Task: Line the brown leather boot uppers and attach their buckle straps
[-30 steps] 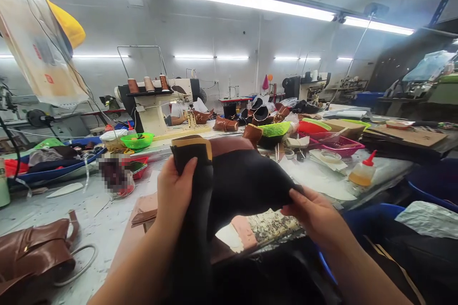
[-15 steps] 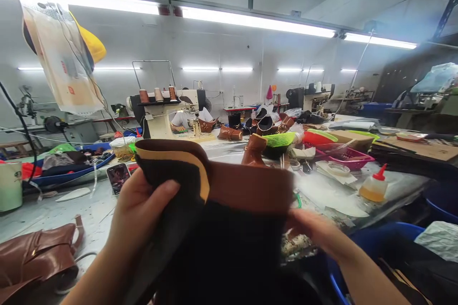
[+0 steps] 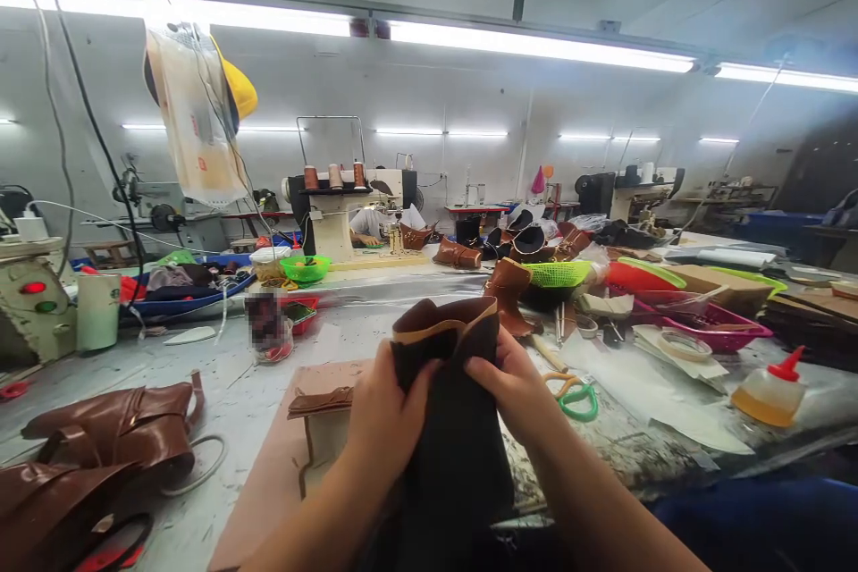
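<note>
I hold a dark boot upper (image 3: 459,438) with a brown leather top and tan edging upright in front of me, above a brown work board (image 3: 268,456). My left hand (image 3: 382,416) grips its left side near the top, thumb pressed on the dark lining. My right hand (image 3: 513,384) pinches the right side of the top edge, fingers closed on the material. Both hands sit close together at the collar of the upper.
Brown leather pieces (image 3: 100,456) lie at the left. Green-handled scissors (image 3: 576,398) and a glue bottle (image 3: 768,389) lie to the right. Baskets (image 3: 559,273), brown boots (image 3: 506,295) and a sewing machine (image 3: 341,214) with a seated person stand beyond.
The upper, spread wide between my hands earlier, is now gathered narrow. My right hand moved left and up to the top edge beside my left hand. My view turned left.
</note>
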### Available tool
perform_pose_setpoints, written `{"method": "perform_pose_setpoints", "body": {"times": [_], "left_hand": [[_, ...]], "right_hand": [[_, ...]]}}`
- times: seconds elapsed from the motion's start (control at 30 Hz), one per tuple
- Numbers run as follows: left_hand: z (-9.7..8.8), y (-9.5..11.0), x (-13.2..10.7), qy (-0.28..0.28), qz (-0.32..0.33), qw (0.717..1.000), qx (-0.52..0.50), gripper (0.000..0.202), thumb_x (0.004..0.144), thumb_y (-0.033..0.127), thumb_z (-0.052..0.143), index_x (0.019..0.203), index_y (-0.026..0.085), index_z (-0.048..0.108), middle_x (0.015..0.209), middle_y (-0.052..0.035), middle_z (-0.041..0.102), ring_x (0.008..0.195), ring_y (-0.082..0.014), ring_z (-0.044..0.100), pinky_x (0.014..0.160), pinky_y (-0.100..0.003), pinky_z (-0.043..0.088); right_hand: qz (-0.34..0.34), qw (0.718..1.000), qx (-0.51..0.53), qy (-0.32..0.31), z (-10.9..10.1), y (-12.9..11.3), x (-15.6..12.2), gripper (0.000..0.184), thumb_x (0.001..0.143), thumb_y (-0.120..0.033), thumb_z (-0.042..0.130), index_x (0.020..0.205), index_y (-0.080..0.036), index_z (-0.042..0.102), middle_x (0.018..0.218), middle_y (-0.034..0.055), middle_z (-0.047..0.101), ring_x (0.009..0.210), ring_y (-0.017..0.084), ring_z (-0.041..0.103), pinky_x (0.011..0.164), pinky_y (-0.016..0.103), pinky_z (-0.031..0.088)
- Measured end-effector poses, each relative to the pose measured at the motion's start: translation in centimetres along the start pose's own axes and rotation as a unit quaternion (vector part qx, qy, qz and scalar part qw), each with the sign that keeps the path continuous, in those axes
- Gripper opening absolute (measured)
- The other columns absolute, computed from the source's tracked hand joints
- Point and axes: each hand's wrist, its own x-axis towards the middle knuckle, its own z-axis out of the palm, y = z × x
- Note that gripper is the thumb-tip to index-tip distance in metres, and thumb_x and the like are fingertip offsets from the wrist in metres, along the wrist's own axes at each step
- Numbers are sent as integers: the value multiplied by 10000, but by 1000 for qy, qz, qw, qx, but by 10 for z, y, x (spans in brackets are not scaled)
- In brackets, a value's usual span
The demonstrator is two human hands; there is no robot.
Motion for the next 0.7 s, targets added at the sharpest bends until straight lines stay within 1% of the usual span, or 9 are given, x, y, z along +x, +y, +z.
{"method": "perform_pose_setpoints", "body": {"times": [0.07,0.13,0.23,0.3,0.4,0.47,0.57,0.6,0.7], "left_hand": [[-1,0,-4,-36,28,997,-59,256,828,373,405,996,206,503,912,-39,659,852,-202,611,715,-315,470],[-2,-1,-5,-55,20,996,-68,249,799,377,464,982,213,504,881,-21,662,835,-197,610,694,-301,469],[-3,-2,-3,-63,-12,998,-20,222,738,340,574,923,219,558,833,-4,671,797,-201,615,677,-298,464],[-3,-4,-3,-85,-1,996,-40,204,752,316,569,932,223,595,882,-6,678,843,-197,613,746,-305,459],[-3,-11,-8,-143,-31,980,-132,330,703,289,635,1024,223,592,973,-6,671,893,-192,605,786,-280,461],[-3,-19,-19,-228,-78,955,-172,389,661,264,683,1036,221,588,950,9,673,844,-181,612,726,-246,471],[-5,-37,-46,-332,-99,933,-99,167,709,271,651,861,205,629,781,28,676,696,-154,608,600,-207,440],[-7,-44,-57,-330,-81,940,-38,101,746,286,611,786,194,627,722,19,667,647,-151,601,564,-208,419],[-15,-63,-86,-250,31,953,166,266,849,316,456,663,182,592,596,-22,628,531,-159,575,502,-240,358]], "right_hand": [[-18,999,-31,19,2,-1,0,369,659,-327,730,982,-260,563,976,-11,659,932,186,593,831,322,463],[-25,998,-64,11,1,-1,-2,353,666,-237,722,990,-253,584,961,-15,662,922,177,592,834,311,457],[24,998,-15,-60,0,0,-6,368,645,-262,735,992,-233,614,916,-3,679,889,192,611,800,322,478],[71,994,36,-72,1,1,-6,355,609,-293,761,934,-211,643,851,5,693,836,195,632,762,317,497],[94,992,79,33,4,-2,-3,298,577,-305,785,828,-205,660,771,2,703,751,186,653,730,317,516],[74,983,90,143,1,-7,0,329,545,-319,800,827,-230,654,756,-8,706,707,191,661,715,346,529],[23,966,36,256,-12,-16,-1,394,506,-344,809,856,-258,649,778,0,710,679,229,664,667,399,544],[18,964,4,267,-17,-18,-3,400,505,-348,808,862,-263,650,794,11,711,689,246,664,659,412,545],[35,958,-68,278,-34,-18,-15,356,532,-376,791,852,-297,657,828,26,710,742,281,663,672,430,547]]}}
